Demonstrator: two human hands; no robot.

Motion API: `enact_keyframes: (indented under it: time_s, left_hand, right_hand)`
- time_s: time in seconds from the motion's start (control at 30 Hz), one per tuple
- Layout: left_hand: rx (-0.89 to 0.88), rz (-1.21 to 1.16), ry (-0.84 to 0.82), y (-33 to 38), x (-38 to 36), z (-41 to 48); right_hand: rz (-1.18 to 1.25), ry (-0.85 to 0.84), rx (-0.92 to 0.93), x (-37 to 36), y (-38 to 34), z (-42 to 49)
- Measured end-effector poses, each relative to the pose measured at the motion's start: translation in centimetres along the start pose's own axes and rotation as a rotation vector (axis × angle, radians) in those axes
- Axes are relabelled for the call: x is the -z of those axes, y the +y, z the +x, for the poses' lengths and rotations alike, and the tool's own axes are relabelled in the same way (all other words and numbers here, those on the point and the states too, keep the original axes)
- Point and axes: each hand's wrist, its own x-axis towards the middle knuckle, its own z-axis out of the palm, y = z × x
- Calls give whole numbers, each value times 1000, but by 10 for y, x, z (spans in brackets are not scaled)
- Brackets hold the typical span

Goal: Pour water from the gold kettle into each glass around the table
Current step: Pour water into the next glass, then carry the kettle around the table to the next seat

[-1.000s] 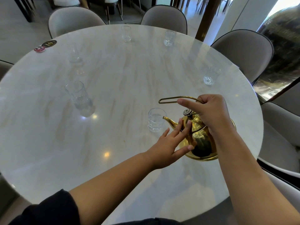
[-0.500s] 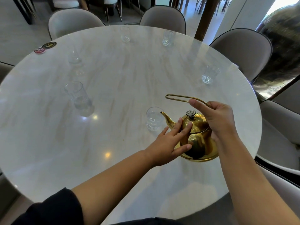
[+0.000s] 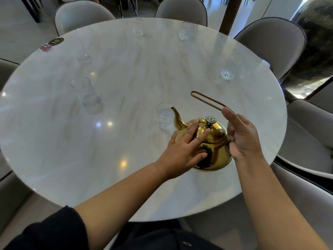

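Note:
The gold kettle [image 3: 214,141] stands upright on the round marble table [image 3: 54,141] near its front right edge. Its spout tip sits at the rim of the nearest glass [image 3: 164,114], which holds some water. My left hand [image 3: 183,150] rests with straight fingers on the kettle's shoulder and side. My right hand [image 3: 241,136] is beside the kettle's right side, fingers nearly straight, its index finger touching the long wire handle [image 3: 205,98]. Several other clear glasses stand around the table, among them a left glass [image 3: 86,94], a far glass [image 3: 185,31] and a right glass [image 3: 228,73].
Grey upholstered chairs ring the table, one of them at the far right [image 3: 273,42]. Two small round discs [image 3: 54,43] lie at the far left edge. A dark post [image 3: 230,13] rises behind the table, and a shiny dark rounded object [image 3: 315,42] stands at the right.
The kettle has tipped back from its pour to upright on the table. Its handle has swung up and to the right. My right hand's fingers have loosened from the handle; my left hand stays on the kettle.

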Motion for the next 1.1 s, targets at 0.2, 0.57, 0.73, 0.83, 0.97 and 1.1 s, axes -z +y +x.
enact_keyframes:
  time_s: [0.2,0.57,0.73,0.83,0.97,1.1]
  left_hand:
    - [65,3,83,22,-21,-41]
    - [259,29,193,47,-47,-147]
    - [372,75,265,60,-46,-212]
    - [443,91,357,72,-51,-256]
    - [523,87,455,100,-59,-319]
    - [653,81,514,136,-73,-389]
  right_hand:
    - [47,-130,-24,9,0,-37]
    - [-27,-433,-162,1,21,-111]
    - [-57,-664,-212,-19,32,-156]
    - [-78,-768,-236,-32,41,-191]
    - [-41,-875,-294,-41,48,-253]
    - [-44,-939,-364,-46,58,-323]
